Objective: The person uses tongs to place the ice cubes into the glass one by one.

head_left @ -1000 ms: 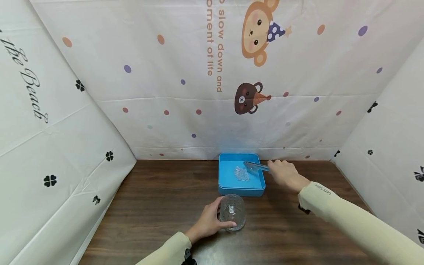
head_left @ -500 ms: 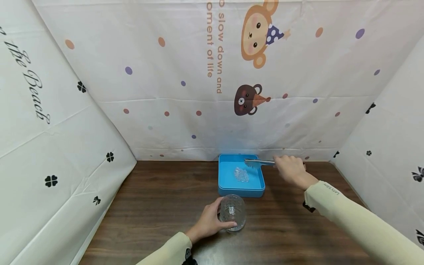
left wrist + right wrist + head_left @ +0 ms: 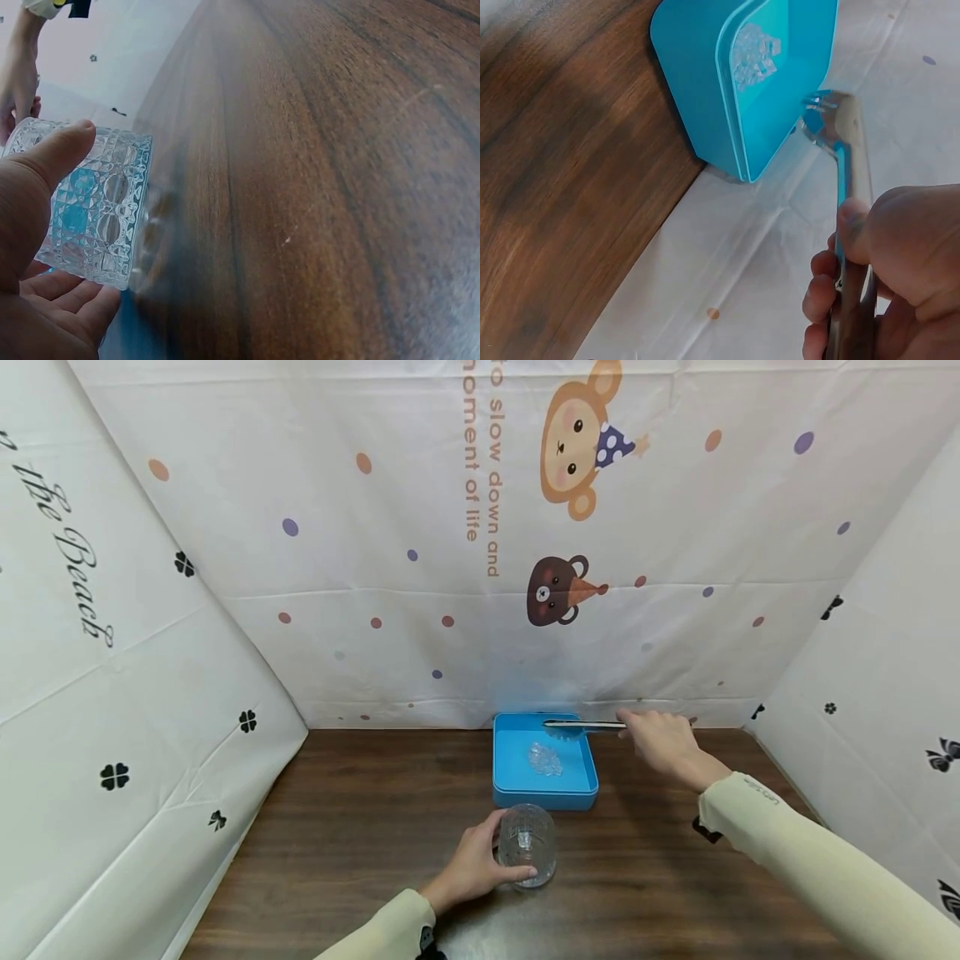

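My left hand point(image 3: 467, 867) grips a clear, patterned glass point(image 3: 534, 835), thumb on the near side. In the left wrist view, faceted squares cover the wall of the glass point(image 3: 105, 202), and fingers curl beneath it. My right hand point(image 3: 660, 742) holds metal tongs point(image 3: 596, 725) nearly level, their heads above the back right of a blue box point(image 3: 543, 800). A small heap of clear, ice-like cubes point(image 3: 544, 759) lies in the box. In the right wrist view, the toothed heads of the tongs point(image 3: 847, 120) are close together; I cannot tell if a cube is between them.
Box and glass stand on a dark wood-grain table point(image 3: 375, 810). A white printed cloth point(image 3: 420, 643) rises right behind the box, with more cloth at the left point(image 3: 150, 693) and right point(image 3: 885, 710).
My right hand has drawn back to the right and slightly up, and the tongs have swung from slanting down near the cubes to nearly level. The left hand and glass have stayed put.
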The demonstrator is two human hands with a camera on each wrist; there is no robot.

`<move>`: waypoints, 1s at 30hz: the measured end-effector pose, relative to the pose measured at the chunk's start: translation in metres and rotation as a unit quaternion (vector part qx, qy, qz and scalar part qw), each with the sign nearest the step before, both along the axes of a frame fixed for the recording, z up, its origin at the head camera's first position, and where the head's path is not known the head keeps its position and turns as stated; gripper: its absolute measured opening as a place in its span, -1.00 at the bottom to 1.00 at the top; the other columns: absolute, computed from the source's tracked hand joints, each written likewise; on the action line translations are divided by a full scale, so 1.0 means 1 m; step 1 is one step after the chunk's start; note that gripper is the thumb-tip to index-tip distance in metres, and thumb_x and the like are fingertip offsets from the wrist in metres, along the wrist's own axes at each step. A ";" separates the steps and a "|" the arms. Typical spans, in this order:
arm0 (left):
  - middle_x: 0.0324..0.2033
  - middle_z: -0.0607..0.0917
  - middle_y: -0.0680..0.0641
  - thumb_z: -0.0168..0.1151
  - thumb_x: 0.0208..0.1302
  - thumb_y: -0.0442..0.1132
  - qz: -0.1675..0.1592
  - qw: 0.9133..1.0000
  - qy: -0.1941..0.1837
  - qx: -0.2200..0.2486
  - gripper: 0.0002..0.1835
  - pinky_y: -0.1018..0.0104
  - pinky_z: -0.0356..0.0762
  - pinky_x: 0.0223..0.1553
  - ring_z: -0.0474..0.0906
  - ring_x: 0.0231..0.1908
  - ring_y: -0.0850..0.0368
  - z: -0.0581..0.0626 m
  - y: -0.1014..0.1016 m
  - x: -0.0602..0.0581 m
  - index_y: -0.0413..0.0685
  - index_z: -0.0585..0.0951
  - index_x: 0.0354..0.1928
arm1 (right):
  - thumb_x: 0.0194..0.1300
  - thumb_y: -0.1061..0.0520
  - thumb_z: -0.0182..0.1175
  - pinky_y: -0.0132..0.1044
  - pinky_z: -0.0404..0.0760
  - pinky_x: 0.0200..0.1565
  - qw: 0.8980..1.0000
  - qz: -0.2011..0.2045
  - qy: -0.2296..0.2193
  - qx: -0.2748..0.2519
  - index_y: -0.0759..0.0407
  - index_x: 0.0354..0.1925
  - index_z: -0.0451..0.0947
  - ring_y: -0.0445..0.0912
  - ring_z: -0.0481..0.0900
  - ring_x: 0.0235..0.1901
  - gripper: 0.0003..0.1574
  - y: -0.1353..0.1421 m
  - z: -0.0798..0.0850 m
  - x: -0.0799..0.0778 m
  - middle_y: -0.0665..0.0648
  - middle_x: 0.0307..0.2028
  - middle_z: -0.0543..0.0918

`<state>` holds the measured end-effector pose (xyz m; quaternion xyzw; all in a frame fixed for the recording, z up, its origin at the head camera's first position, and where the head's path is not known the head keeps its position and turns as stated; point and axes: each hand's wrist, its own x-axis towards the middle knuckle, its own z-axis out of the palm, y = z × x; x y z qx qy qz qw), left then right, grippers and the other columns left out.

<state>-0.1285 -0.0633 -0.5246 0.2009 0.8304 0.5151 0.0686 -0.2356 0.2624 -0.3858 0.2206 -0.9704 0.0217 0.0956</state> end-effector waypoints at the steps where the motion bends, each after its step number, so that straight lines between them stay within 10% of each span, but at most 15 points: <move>1: 0.18 0.64 -0.07 0.62 0.08 0.05 0.000 1.000 0.001 0.000 -0.11 0.19 0.66 0.10 0.63 0.17 -0.03 -0.001 0.000 0.000 -0.06 0.41 0.40 | 0.34 0.42 0.22 -0.31 0.08 -0.69 1.000 0.006 0.007 -0.002 0.20 -0.04 0.59 -0.13 0.25 -0.71 -0.74 0.000 0.000 0.001 0.16 -0.26 0.78; 16: 0.17 0.63 -0.03 0.61 0.10 0.08 -0.005 1.000 0.002 0.004 -0.12 0.18 0.65 0.12 0.62 0.18 0.03 -0.003 0.001 -0.001 -0.01 0.41 0.40 | 0.43 0.16 0.28 -0.37 0.07 -0.66 0.994 0.093 0.046 -0.039 0.06 -0.30 0.47 -0.22 0.13 -0.72 -0.82 0.002 0.004 0.017 -0.13 -0.68 0.26; 30: 0.18 0.63 -0.03 0.60 0.10 0.10 -0.009 1.000 0.001 0.008 -0.11 0.21 0.63 0.14 0.61 0.19 0.04 -0.003 0.000 -0.001 0.01 0.40 0.42 | 0.29 0.13 0.44 -0.41 0.16 -0.65 0.990 0.120 0.070 -0.033 0.04 -0.01 0.65 -0.27 0.13 -0.69 -0.70 -0.009 0.011 0.049 -0.06 -0.44 0.65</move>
